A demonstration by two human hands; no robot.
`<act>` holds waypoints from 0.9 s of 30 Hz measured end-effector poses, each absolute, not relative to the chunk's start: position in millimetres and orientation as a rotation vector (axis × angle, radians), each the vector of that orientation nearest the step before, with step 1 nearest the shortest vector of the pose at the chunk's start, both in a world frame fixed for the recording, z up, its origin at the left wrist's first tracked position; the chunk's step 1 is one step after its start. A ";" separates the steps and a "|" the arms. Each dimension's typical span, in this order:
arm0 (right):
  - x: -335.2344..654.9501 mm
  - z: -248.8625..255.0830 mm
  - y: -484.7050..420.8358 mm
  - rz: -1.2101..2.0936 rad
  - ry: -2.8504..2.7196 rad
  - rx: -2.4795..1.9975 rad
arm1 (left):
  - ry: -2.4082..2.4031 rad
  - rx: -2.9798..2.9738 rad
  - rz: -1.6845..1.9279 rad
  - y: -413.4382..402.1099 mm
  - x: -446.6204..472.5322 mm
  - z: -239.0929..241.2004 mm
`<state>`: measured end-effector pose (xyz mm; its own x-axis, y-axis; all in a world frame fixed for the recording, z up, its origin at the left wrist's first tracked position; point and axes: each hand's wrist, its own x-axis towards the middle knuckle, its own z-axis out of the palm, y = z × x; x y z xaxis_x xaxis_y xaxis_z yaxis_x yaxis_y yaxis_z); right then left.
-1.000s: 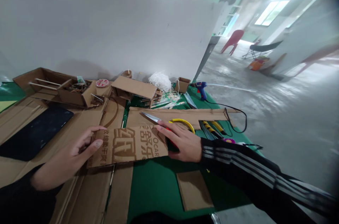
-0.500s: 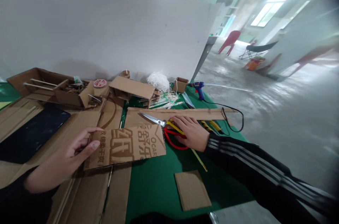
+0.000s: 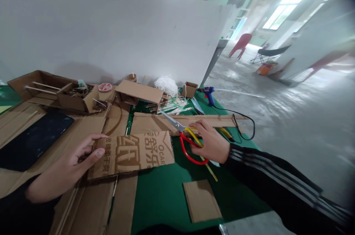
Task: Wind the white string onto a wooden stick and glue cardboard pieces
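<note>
My right hand (image 3: pixel 212 141) is closed on the handles of a pair of scissors (image 3: pixel 191 140), one handle yellow and the other red. The closed-looking metal blades point up and left over a long cardboard strip (image 3: pixel 149 120). On the left, my left hand (image 3: pixel 74 159) grips the near-left end of a printed cardboard piece (image 3: pixel 141 151) between thumb and fingers. That piece lies partly over brown cardboard sheets and partly over the green table top (image 3: pixel 158 194). A small plain cardboard piece (image 3: pixel 202 201) lies near the front edge.
Cardboard boxes (image 3: pixel 74 96) and a second cardboard structure (image 3: pixel 138 90) stand at the back, beside white string (image 3: pixel 166 85). A blue glue gun (image 3: pixel 208 94) with a black cord lies back right. A dark tablet-like slab (image 3: pixel 36 140) rests on the left.
My right hand has moved right with the scissors, whose blades have shifted right and now tilt more steeply upward. My left hand and the printed cardboard have stayed in place.
</note>
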<state>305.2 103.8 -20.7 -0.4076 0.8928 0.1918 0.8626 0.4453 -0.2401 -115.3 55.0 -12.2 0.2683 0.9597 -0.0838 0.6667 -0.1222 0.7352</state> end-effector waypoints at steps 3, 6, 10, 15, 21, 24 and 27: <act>303.9 -5.9 95.2 0.281 -2.317 -1.501 | 1.442 1.859 0.563 57.1 -116.1 -12.7; 284.8 10.9 85.8 0.418 -2.250 -1.390 | 1.417 1.833 0.592 58.4 -117.4 -14.2; 243.1 21.4 77.8 0.502 -2.195 -1.295 | 1.436 1.704 0.609 58.0 -116.9 -16.7; 211.9 15.6 81.6 0.454 -2.289 -1.301 | 1.489 1.511 0.529 60.3 -111.8 -14.8; 210.9 14.7 91.6 0.477 -2.392 -1.344 | 1.476 1.456 0.500 64.4 -109.6 -13.4; 212.5 15.9 91.0 0.483 -2.395 -1.353 | 1.466 1.436 0.529 63.3 -109.7 -15.8; 215.2 15.8 89.5 0.511 -2.392 -1.328 | 1.464 1.410 0.553 62.5 -109.3 -18.3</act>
